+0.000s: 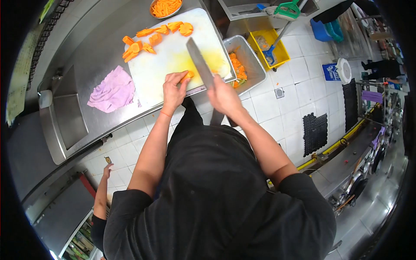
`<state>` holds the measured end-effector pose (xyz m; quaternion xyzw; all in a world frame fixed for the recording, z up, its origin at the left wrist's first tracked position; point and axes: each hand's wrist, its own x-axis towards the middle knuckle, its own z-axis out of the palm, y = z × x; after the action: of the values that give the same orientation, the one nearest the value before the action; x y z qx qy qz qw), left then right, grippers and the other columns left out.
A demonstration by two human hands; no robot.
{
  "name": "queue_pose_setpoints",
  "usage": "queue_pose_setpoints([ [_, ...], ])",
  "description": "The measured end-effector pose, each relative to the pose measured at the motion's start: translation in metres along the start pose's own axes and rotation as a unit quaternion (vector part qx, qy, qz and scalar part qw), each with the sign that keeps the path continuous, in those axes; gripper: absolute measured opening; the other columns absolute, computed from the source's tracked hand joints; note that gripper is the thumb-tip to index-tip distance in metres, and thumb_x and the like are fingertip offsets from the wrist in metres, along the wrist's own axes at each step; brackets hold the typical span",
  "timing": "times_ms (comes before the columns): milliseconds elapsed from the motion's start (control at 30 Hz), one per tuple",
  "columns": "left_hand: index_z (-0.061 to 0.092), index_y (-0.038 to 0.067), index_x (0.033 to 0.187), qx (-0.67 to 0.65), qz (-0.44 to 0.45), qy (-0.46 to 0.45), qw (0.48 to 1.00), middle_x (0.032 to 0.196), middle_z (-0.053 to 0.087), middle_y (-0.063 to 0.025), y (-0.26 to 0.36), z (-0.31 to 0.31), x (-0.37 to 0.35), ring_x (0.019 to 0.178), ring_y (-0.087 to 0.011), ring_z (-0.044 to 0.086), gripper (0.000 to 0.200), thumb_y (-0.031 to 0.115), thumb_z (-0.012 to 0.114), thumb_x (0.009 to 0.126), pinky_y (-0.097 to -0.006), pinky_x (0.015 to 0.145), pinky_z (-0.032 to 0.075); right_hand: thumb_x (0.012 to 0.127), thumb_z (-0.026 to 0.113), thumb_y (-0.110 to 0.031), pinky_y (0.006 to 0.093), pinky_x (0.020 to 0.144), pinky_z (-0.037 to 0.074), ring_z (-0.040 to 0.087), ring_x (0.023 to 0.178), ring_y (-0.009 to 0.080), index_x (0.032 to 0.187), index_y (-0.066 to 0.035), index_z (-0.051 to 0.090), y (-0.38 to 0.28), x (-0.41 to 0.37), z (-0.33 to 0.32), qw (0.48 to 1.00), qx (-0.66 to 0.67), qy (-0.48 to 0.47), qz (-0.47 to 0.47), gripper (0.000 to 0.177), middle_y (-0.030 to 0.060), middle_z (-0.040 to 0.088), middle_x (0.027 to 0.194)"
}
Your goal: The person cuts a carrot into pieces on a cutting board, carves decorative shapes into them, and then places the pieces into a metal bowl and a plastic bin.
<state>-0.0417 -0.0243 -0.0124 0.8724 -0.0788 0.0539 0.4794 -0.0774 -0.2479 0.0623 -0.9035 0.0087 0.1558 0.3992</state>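
My right hand is wrapped round the handle of a broad kitchen knife, its blade reaching up and left over the white cutting board. Close to the blade, my left hand pinches a small piece of carrot against the board. Several cut carrot pieces lie along the far side of the board. A yellow-orange stain marks the surface round the blade.
A bowl of shredded carrot stands behind the board. Right of it, below counter level, is a grey bin with carrot scraps. A purple cloth lies to the left. Another person's hand shows at lower left. A yellow bucket stands on the floor.
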Motion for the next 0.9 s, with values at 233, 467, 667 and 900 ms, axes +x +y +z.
queue_pose_setpoints([
  [233, 0.078, 0.004, 0.121, 0.090, 0.030, 0.003, 0.996, 0.114, 0.077, -0.0124, 0.009, -0.009, -0.004, 0.118, -0.0350, 0.062, 0.030, 0.011, 0.080, 0.092, -0.0435, 0.104, 0.052, 0.097, 0.063, -0.019, 0.0387, 0.053, 0.053, 0.063, 0.055, 0.0211, 0.136, 0.003, 0.062, 0.085, -0.049, -0.069, 0.982, 0.155, -0.085, 0.072, 0.045, 0.0115, 0.066, 0.073],
  [467, 0.077, 0.003, 0.120, 0.041, 0.073, -0.034, 0.996, 0.118, 0.077, -0.0147, 0.020, 0.031, 0.009, 0.111, -0.0351, 0.069, 0.028, 0.009, 0.078, 0.093, -0.0429, 0.099, 0.055, 0.104, 0.066, -0.023, 0.0325, 0.039, 0.043, 0.051, 0.041, 0.0121, 0.121, 0.001, 0.064, 0.090, -0.054, -0.060, 0.923, 0.341, 0.025, 0.175, 0.029, 0.0023, 0.057, 0.064],
  [667, 0.077, 0.003, 0.118, 0.033, 0.119, -0.057, 0.991, 0.116, 0.078, -0.0146, 0.040, 0.077, 0.034, 0.110, -0.0353, 0.070, 0.025, 0.007, 0.077, 0.093, -0.0424, 0.099, 0.055, 0.106, 0.071, -0.029, 0.0326, 0.038, 0.042, 0.051, 0.042, 0.0123, 0.116, 0.000, 0.062, 0.093, -0.029, -0.028, 0.897, 0.412, -0.024, 0.157, 0.032, 0.0014, 0.055, 0.062],
  [900, 0.077, 0.003, 0.121, 0.077, 0.117, -0.093, 0.986, 0.117, 0.078, -0.0141, 0.048, 0.083, 0.041, 0.112, -0.0310, 0.071, 0.027, 0.007, 0.078, 0.095, -0.0395, 0.102, 0.056, 0.107, 0.071, -0.031, 0.0322, 0.039, 0.042, 0.051, 0.041, 0.0116, 0.114, -0.003, 0.063, 0.096, 0.003, -0.025, 0.887, 0.446, -0.003, 0.119, 0.030, 0.0008, 0.056, 0.063],
])
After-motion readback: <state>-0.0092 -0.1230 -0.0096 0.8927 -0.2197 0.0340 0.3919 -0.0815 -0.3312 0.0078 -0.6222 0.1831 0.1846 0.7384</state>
